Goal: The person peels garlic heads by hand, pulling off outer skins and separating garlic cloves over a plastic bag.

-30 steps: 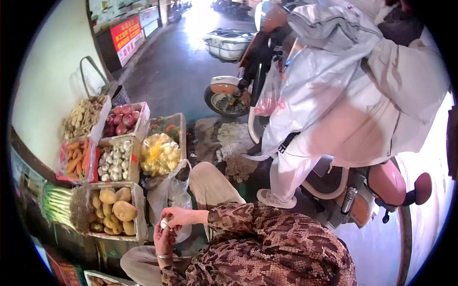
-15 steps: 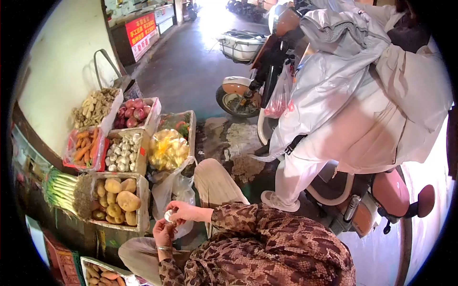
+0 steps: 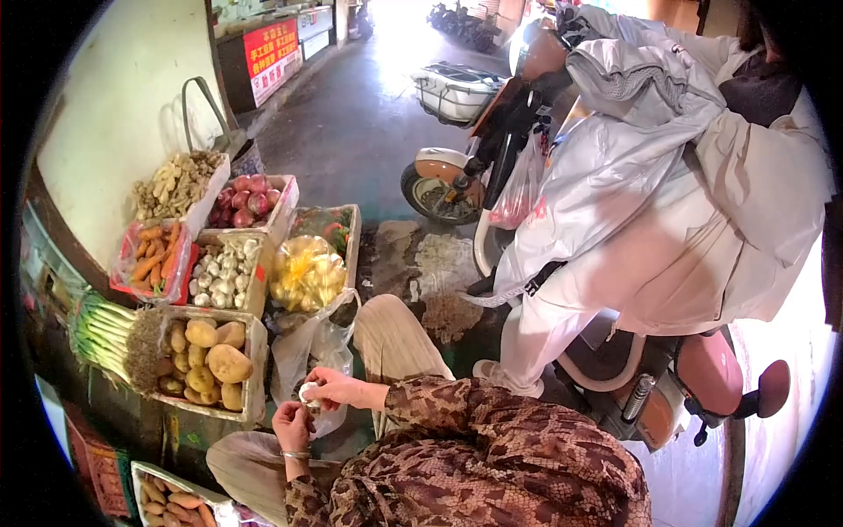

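Observation:
A white garlic bulb [image 3: 308, 393] is pinched in the fingers of my right hand [image 3: 337, 388]. Just below it my left hand [image 3: 292, 427] is closed, its fingertips close under the bulb; whatever they pinch is too small to make out. Under and behind both hands hangs a clear plastic bag [image 3: 316, 351], and its contents do not show plainly. Beyond the bag, a white box of garlic bulbs [image 3: 224, 274] stands among the other vegetables.
Boxes of potatoes [image 3: 206, 364], red onions [image 3: 250, 202], carrots [image 3: 155, 256] and ginger [image 3: 176, 186] stand at left, beside green onions [image 3: 105, 338]. A yellowish bagful [image 3: 307, 274] sits nearer. At right, a person in a pale coat [image 3: 632, 220] is by a scooter [image 3: 448, 184].
My left hand has dropped slightly away from the bulb, while my right hand keeps hold of it. The view has shifted a little; the person at right has barely moved.

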The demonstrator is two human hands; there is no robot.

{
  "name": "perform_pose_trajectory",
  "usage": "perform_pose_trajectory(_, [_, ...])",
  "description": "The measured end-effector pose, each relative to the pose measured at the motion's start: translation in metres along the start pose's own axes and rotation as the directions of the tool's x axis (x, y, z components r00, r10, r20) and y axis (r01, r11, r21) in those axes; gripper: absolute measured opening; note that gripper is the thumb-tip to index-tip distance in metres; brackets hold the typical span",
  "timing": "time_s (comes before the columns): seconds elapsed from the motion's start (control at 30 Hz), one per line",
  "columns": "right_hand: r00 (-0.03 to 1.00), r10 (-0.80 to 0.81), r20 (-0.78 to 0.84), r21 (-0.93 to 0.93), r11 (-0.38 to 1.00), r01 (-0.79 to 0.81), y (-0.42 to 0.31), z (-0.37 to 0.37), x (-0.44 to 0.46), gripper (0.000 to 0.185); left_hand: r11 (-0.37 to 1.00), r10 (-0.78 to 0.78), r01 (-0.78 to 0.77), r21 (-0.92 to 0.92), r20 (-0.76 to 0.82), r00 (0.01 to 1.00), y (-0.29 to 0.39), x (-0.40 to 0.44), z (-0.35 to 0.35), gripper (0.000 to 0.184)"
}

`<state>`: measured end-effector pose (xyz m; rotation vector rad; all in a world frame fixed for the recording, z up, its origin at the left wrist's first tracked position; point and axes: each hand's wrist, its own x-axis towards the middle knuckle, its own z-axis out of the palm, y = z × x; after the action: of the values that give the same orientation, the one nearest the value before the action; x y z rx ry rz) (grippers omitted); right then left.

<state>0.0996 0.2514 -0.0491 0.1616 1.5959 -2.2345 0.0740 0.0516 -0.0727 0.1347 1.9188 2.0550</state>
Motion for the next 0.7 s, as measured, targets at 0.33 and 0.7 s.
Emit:
perform_pose_trajectory(0.33, [1.0,0.021,-0.008,-0.029,0.999,-0.021,0.003,0.0,0.003,0.044,0.999,0.017,-0.017,0.042,-0.007,1.0,0.006,-0.004,0.002,0.004])
perform_pose_trajectory(0.7, [0.986,0.07,0.154,0.246,0.963,-0.107,0.009,-0.002,0.009,0.02,0.953,0.113,-0.072,0.293,-0.126,0.986,0.001,-0.005,-0.008,0.014])
